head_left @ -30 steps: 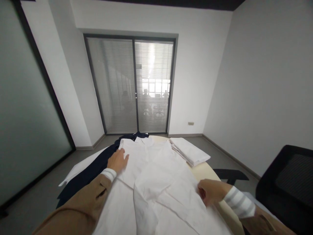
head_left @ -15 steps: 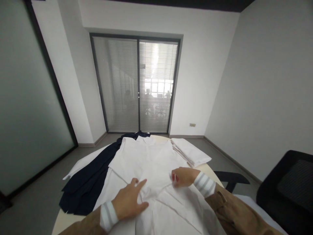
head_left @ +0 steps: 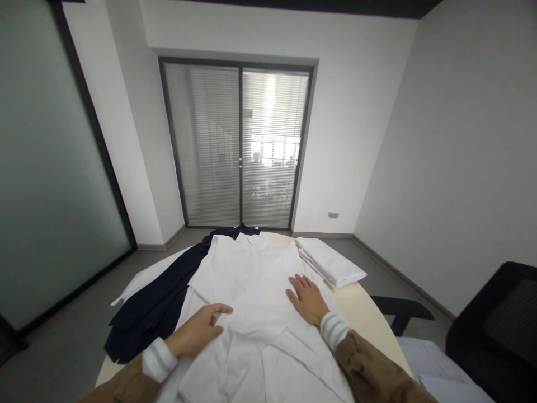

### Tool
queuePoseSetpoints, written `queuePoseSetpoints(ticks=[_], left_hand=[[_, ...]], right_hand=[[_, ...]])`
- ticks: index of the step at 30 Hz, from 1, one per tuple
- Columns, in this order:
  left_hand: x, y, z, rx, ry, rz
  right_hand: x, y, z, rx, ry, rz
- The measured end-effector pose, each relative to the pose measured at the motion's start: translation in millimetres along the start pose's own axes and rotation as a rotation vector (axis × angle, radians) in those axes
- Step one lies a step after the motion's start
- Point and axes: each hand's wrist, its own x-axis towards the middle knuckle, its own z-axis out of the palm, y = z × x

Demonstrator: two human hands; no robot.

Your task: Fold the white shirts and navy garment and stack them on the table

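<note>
A white shirt [head_left: 247,274] lies spread on a round pale table [head_left: 369,319], collar toward the far side. My left hand [head_left: 199,330] rests on the shirt's left middle, fingers loosely curled against a fold of the cloth. My right hand [head_left: 306,299] lies flat on the shirt's right side, fingers apart and pointing away from me. Neither hand holds anything up. Both arms wear brown sleeves with striped white cuffs.
A dark navy garment [head_left: 155,302] lies under the shirt's left side and hangs off the table. A stack of folded white cloth [head_left: 331,262] sits at the far right of the table. A black chair [head_left: 490,330] stands right. Glass doors with blinds [head_left: 239,148] stand ahead.
My left hand came from the shirt's far left shoulder to its near middle. My right hand moved from the near right edge inward and opened flat on the cloth.
</note>
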Motion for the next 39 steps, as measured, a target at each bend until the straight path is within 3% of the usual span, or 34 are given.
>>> queuePoseSetpoints(ticks=[3,7,10,12,16,17,19,21,24,29,33,39], left_hand=[[-2,-7,-14.1,0.073,-0.003,0.011],[2,-6,-27.0,0.141,-0.112,0.019],[6,8,-26.5,0.244,-0.004,0.073],[7,27,-22.3,0.357,0.035,0.149],[8,84,-9.6,0.587,-0.179,0.195],[11,99,-5.0,0.633,-0.185,0.173],[21,123,7.9,0.687,-0.139,0.178],[37,135,26.9,0.644,-0.017,0.209],[63,127,63.9,0.589,0.124,0.214],[84,88,111.8,0.549,0.243,0.238],[87,76,117.4,0.520,0.238,0.258],[90,76,110.2,0.471,0.199,0.228]], right_hand=[[-2,5,7,0.044,-0.018,0.013],[-4,2,1,0.053,-0.067,-0.015],[-5,-2,-2,0.026,-0.090,0.014],[-6,-7,-2,0.008,-0.102,0.048],[-13,-21,4,-0.005,-0.102,0.098],[-15,-26,6,-0.008,-0.101,0.112],[-20,-35,9,-0.013,-0.102,0.138],[-23,-42,10,-0.010,-0.110,0.147],[-21,-40,4,-0.014,-0.098,0.117],[11,-13,-13,-0.050,0.043,0.179],[50,8,-21,-0.102,0.131,0.294],[88,20,-23,-0.092,0.091,0.307]])
